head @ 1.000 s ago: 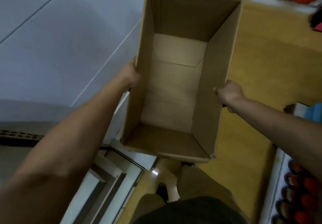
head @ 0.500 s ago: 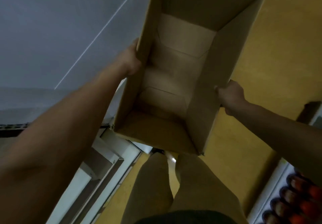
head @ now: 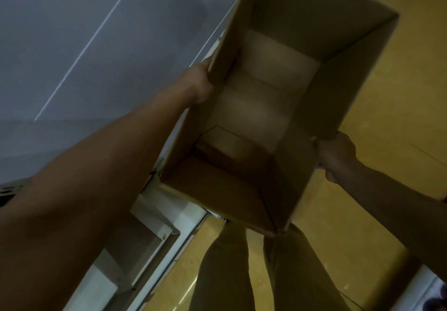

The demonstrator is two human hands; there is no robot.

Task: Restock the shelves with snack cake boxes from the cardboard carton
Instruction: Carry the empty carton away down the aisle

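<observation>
One cardboard carton (head: 261, 107) over yellow floor (head: 391, 88), beside white shelving (head: 154, 214).

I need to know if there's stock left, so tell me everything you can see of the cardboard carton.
The cardboard carton is plain brown board, long, rectangular, open-topped and empty: only folded bottom flaps show inside. It is held tilted above the yellow floor. The left hand lies against its left wall, fingers hidden; the right hand grips the right wall's rim.
</observation>
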